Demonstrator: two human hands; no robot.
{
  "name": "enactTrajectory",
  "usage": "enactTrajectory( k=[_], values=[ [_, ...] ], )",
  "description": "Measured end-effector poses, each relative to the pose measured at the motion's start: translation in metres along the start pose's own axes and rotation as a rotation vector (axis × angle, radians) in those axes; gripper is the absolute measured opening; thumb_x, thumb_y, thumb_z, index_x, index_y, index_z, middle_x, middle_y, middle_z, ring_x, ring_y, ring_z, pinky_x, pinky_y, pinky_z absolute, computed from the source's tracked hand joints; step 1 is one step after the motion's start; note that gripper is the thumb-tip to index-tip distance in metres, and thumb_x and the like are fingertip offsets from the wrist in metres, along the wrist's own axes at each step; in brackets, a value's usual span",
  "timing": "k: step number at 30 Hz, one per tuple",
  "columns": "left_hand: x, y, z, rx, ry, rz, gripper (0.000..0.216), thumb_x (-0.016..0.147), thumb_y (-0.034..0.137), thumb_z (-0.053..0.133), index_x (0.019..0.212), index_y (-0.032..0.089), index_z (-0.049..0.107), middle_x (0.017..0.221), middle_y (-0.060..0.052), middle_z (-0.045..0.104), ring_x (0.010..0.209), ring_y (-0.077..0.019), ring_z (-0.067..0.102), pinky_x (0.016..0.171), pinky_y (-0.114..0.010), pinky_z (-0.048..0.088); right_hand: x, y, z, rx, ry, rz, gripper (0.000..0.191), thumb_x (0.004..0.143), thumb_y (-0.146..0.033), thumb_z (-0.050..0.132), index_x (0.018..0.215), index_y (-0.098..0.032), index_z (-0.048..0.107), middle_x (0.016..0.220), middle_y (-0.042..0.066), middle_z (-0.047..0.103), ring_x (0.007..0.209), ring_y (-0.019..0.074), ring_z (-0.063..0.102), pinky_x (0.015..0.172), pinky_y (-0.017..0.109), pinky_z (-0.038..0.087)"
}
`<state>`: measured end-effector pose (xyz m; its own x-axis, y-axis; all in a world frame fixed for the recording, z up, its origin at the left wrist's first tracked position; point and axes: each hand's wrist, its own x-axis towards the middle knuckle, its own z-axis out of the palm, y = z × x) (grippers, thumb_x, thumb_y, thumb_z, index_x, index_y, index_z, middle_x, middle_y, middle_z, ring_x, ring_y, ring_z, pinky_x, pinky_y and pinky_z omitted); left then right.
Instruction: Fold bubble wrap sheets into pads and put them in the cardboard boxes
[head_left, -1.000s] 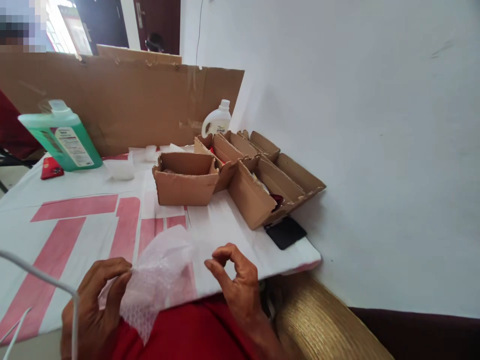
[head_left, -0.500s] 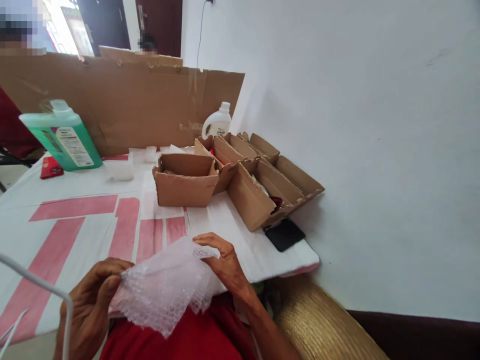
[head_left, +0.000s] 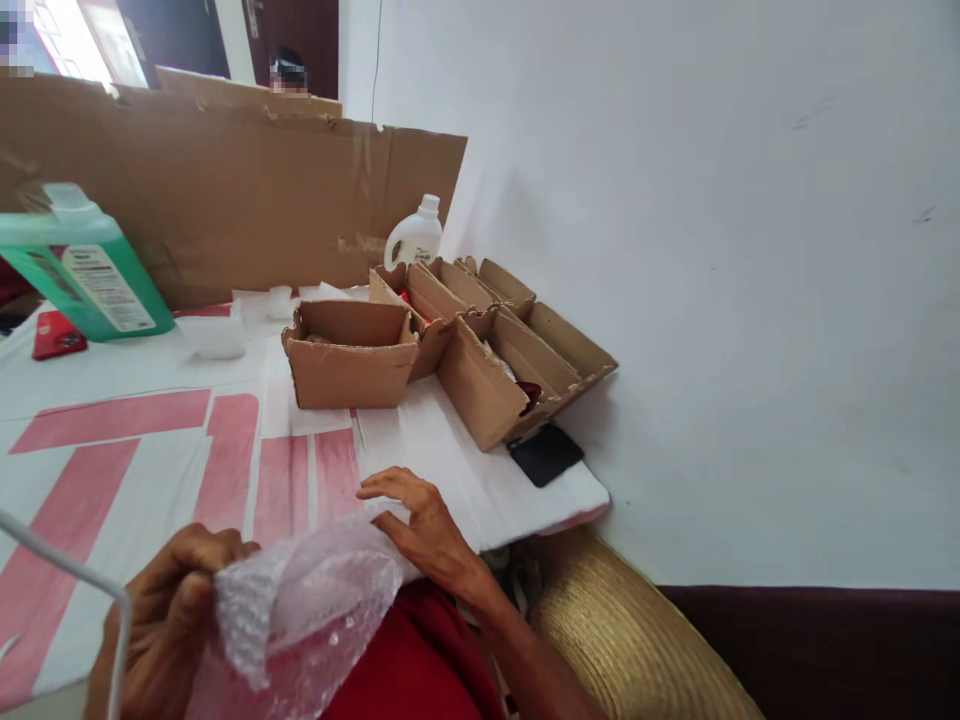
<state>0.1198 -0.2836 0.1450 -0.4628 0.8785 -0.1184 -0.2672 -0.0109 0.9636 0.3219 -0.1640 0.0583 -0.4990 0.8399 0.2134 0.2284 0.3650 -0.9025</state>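
No text, brand or number is legible. The green detergent jug [head_left: 75, 265] at 10 o'clock carries a white label with printed lines too small and blurred to read. The white bottle [head_left: 414, 236] at 12 o'clock bears a faint mark, unreadable. The table cover [head_left: 112, 420] at 9 o'clock shows large red blocks, possibly parts of oversized characters; which ones cannot be determined.

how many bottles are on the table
2: a green bottle at the far left, partly cut off, and a white bottle by the cardboard sheet behind the boxes. More may be hidden.
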Motion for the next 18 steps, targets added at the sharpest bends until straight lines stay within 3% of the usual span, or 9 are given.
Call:
enactTrajectory(
  k=[2,4,7,10,15,18],
  values=[
    [0.005,0.002,-0.006,-0.024,0.064,-0.031,0.047,0.074,0.066,0.072,0.072,0.024,0.051,0.056,0.007,0.044,0.047,-0.0088,0.039,0.043,-0.021,0.035,-0.003,0.014,-0.008,0.02,0.032,0.071,0.014,0.087,-0.022,0.068,0.096,-0.021,0.078,0.103,0.006,0.076,0.099,0.0205,0.068,0.096,0.036,0.049],
    [0.018,-0.003,-0.018,0.08,0.136,-0.031,0.047,0.075,0.067,0.071,0.077,0.024,0.053,0.06,0.006,0.052,0.047,-0.0092,0.043,0.041,-0.02,0.036,-0.007,0.025,-0.027,0.043,0.059,0.191,0.011,0.085,-0.028,0.072,0.087,-0.019,0.077,0.092,0.004,0.075,0.089,0.02,0.069,0.087,0.034,0.05],
    [0.047,-0.02,-0.036,0.284,0.171,-0.022,0.05,0.074,0.071,0.069,0.081,0.022,0.058,0.062,0.004,0.06,0.048,-0.0101,0.048,0.042,-0.021,0.04,-0.012,0.031,-0.064,0.119,0.097,0.342,0.021,0.081,-0.039,0.077,0.081,-0.018,0.075,0.074,0.0,0.07,0.074,0.0172,0.065,0.072,0.029,0.049],
    [0.075,-0.044,-0.044,0.367,0.143,-0.057,0.056,0.068,0.074,0.071,0.085,0.021,0.061,0.061,0.004,0.061,0.05,-0.0124,0.055,0.048,-0.023,0.048,-0.004,0.035,-0.09,0.262,0.144,0.359,0.03,0.081,-0.046,0.076,0.083,-0.017,0.072,0.078,0.001,0.07,0.074,0.0164,0.065,0.073,0.03,0.051],
    [0.112,-0.085,-0.053,0.586,0.034,-0.027,0.052,0.076,0.069,0.063,0.087,0.018,0.066,0.075,-0.002,0.069,0.072,-0.0197,0.068,0.07,-0.031,0.057,0.029,0.07,-0.081,0.166,0.265,0.346,0.04,0.081,-0.058,0.067,0.081,-0.018,0.061,0.068,-0.001,0.061,0.062,0.0143,0.059,0.061,0.028,0.051],
    [0.121,-0.096,-0.062,0.758,0.143,0.065,0.053,0.084,0.064,0.05,0.101,0.016,0.066,0.088,-0.008,0.072,0.081,-0.0234,0.07,0.077,-0.038,0.058,0.037,0.097,-0.068,0.058,0.278,0.347,0.037,0.081,-0.054,0.065,0.072,-0.019,0.058,0.061,-0.003,0.055,0.057,0.0132,0.053,0.056,0.026,0.044]
  ],
)
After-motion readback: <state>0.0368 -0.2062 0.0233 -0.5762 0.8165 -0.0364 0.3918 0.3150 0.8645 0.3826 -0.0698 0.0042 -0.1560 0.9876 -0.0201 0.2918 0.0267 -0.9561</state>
